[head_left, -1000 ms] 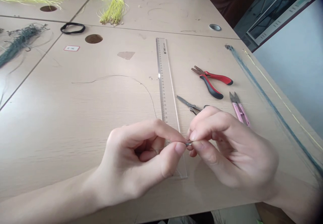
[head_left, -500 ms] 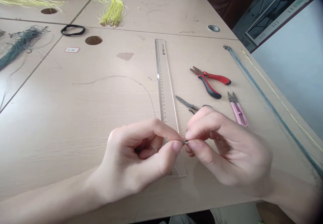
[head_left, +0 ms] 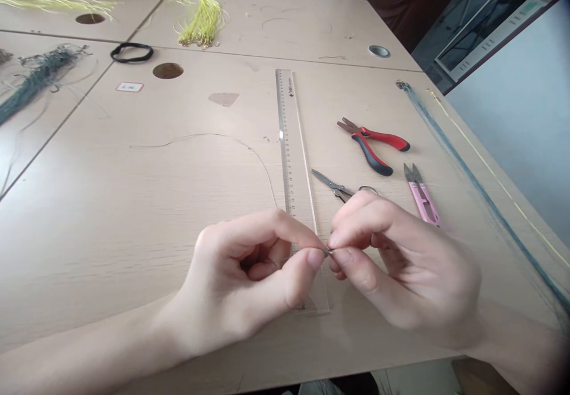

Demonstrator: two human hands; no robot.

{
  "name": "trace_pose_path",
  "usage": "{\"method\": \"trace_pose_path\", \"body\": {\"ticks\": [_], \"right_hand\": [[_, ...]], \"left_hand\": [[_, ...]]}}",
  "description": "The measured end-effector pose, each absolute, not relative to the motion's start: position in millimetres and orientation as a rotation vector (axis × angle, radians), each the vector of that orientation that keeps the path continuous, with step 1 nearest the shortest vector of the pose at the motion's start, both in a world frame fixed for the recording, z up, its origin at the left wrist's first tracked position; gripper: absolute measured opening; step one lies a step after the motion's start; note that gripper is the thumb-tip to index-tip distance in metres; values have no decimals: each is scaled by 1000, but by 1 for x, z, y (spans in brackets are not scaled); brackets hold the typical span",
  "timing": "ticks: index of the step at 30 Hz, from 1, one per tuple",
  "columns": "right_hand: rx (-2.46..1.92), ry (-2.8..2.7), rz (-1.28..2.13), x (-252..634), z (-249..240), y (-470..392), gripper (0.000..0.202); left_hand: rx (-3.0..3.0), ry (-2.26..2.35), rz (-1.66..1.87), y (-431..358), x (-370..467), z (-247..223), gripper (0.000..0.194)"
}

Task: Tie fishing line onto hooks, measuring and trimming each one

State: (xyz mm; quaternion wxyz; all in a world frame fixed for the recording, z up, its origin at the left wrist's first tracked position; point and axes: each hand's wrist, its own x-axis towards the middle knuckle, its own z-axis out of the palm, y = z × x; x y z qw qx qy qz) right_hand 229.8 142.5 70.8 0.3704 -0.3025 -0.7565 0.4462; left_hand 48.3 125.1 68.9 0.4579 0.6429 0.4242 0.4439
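Observation:
My left hand is closed, thumb and forefinger pinching a thin line close to its end. My right hand pinches right beside it, fingertips almost touching the left ones. Between the two pinches shows a tiny dark, shiny piece, too small to make out fully. From the left hand the line curves away over the table to the left. Beneath both hands lies a clear plastic ruler. Scissors rest just beyond the right hand, partly hidden by it.
Red-and-black pliers and pink thread snips lie at right. Beyond them stretch a blue-green strand bundle and a yellow strand. Yellow bundles, a black band and a dark green bundle lie farther off.
The view has shifted very slightly. Both hands keep the same pinch, and the fingertips have barely moved; a little less of the small piece shows between them.

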Motion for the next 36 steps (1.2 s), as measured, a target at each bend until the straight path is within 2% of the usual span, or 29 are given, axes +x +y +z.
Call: {"method": "trace_pose_path", "body": {"ticks": [25, 29, 32, 36], "right_hand": [[-756, -1951, 1152, 230, 71, 141, 11], [-826, -1903, 1222, 229, 74, 139, 10], [-969, -1847, 1361, 230, 78, 141, 2], [-1035, -1872, 1539, 231, 82, 144, 29]], "left_hand": [[1680, 1068, 1098, 125, 47, 71, 13], [1686, 1057, 1117, 124, 47, 68, 11], [1668, 1021, 1137, 123, 46, 65, 11], [1649, 978, 1118, 121, 46, 63, 9]]}}
